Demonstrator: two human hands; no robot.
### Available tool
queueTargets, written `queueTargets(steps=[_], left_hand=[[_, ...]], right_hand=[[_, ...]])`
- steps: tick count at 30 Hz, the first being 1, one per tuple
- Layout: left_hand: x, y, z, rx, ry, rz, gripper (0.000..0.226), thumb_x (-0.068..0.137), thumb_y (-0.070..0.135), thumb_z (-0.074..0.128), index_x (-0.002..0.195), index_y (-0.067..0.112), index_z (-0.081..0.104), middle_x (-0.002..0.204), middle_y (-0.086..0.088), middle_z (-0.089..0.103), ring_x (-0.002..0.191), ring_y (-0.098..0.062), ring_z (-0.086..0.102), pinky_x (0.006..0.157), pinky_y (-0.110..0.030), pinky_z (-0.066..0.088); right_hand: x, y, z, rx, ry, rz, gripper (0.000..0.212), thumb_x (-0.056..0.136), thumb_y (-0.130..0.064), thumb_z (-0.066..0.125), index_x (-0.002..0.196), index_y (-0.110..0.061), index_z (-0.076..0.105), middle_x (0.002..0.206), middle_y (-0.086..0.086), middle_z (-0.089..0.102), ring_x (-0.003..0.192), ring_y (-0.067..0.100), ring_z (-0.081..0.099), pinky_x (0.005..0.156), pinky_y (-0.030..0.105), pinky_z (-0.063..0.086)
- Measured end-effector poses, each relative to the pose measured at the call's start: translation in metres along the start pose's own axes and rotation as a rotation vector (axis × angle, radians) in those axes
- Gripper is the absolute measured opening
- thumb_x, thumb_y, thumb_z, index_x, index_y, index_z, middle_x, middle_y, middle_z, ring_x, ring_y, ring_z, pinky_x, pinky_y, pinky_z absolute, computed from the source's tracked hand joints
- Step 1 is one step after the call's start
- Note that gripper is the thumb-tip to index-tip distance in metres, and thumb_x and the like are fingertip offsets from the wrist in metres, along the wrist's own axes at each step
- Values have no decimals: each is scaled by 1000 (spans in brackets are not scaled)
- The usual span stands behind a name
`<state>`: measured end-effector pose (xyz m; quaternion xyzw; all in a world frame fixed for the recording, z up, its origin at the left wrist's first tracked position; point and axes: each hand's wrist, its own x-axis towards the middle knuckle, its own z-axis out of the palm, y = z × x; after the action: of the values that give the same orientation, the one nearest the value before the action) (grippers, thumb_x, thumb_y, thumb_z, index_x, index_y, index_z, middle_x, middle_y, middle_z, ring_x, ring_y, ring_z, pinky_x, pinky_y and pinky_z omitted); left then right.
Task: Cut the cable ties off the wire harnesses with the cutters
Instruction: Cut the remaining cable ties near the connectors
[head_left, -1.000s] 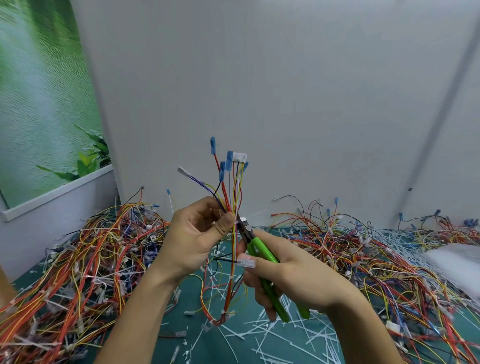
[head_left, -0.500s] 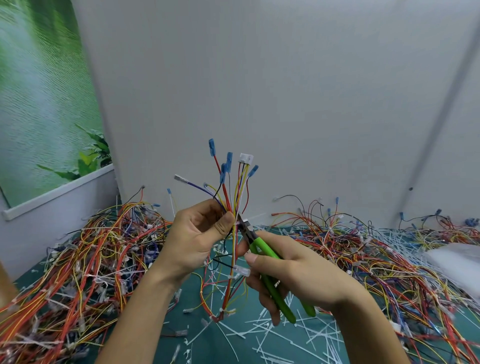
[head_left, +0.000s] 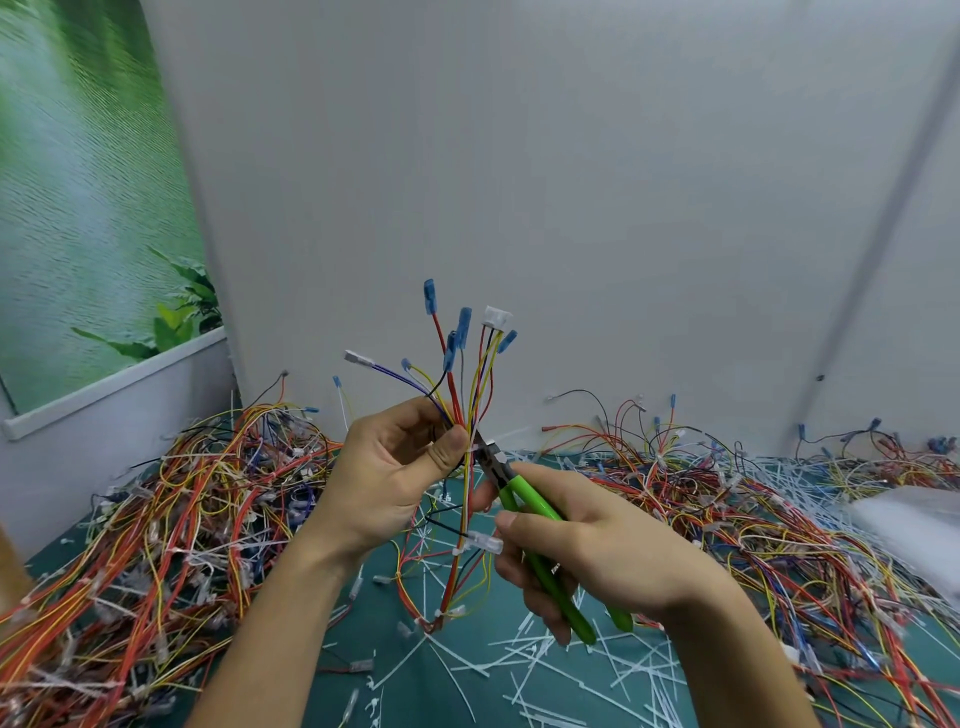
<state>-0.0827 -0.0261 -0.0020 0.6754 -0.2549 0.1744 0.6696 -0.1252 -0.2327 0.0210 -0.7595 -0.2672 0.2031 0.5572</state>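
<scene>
The left hand (head_left: 395, 478) holds the harness (head_left: 467, 421) upright above the mat (head_left: 291, 691), thumb (head_left: 448, 451) curled in and pinching the bundle against the fingers just below where the wire ends fan out to their blue terminals and a white plug (head_left: 496, 315). Below the pinch the wires hang loose and loop, the lowest bend close over the mat. The right hand (head_left: 613, 551) is wrapped around the green handles of the cutters (head_left: 524, 493), fingers curled under and thumb along the top; the two handle tips stick out below the palm, slightly apart. The dark nose points up and left and sits against the bundle right beside the left thumb, at a small white tie (head_left: 475, 447). How far the blades are parted cannot be made out. A clear connector (head_left: 485, 543) on a black wire hangs just beside the right forefinger. Room is tight at the sides: a heap of harnesses (head_left: 156, 519) fills the left of the mat up to the wall, and a second heap (head_left: 727, 499) spreads across the right, next to a white bag (head_left: 909, 525). Between them, under both forearms, is a strip of mat littered with cut ties (head_left: 571, 670). Above the hands, in front of the pale wall (head_left: 519, 182), the space is open.
</scene>
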Motion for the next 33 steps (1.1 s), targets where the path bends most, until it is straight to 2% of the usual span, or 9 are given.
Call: queueTargets(steps=[3,8,13,17,22,26,28,33], left_hand=[[0,-1,0,-18,1,-1,11,86,18,67,93,10,71,83,7,73,79,-4,66,73,-16,52],[0,-1,2,-16,3,-6,7,86,19,67,90,16,71,81,9,73,77,-2,65,71,-14,50],[1,-3,2,-12,-5,1,9,87,20,67,92,14,71,81,9,72,77,-2,65,71,-14,50],[1,-3,2,-10,-5,5,6,88,21,67,91,19,73,82,9,72,77,-2,65,71,-14,50],[1,-5,2,7,3,7,6,89,23,68,89,24,74,82,8,72,78,-3,64,71,-14,49],[2,-7,3,0,27,-17,8,87,24,69,90,18,74,85,3,73,81,-7,66,75,-18,52],[2,-8,3,2,26,-26,11,87,24,70,92,15,74,86,0,74,83,-8,67,76,-20,53],[2,-7,4,10,33,-35,11,88,27,69,93,18,74,87,2,74,83,-7,67,76,-19,53]], right_hand=[[0,-1,0,-13,4,-14,14,110,-10,45,121,-13,52,73,9,55,51,25,51,49,35,51],[2,1,-1,-54,24,3,15,108,-17,52,123,-13,54,71,-3,60,63,25,60,61,43,58],[1,2,-1,-48,34,-13,11,110,-14,45,119,-15,52,71,7,53,51,25,50,48,35,50],[0,0,-1,-44,14,-3,11,110,-14,45,119,-14,52,73,10,53,52,26,54,50,35,54],[2,1,-1,-56,34,14,13,110,-20,49,120,-14,53,74,2,58,62,28,62,58,41,59],[3,4,1,-56,57,13,10,111,-18,45,119,-15,51,75,7,51,49,23,56,54,39,55],[2,3,1,-52,55,14,10,111,-18,44,119,-15,51,75,6,52,49,23,56,54,40,55],[2,1,2,-65,63,6,16,109,-22,50,120,-11,51,77,7,55,62,28,61,65,54,59]])
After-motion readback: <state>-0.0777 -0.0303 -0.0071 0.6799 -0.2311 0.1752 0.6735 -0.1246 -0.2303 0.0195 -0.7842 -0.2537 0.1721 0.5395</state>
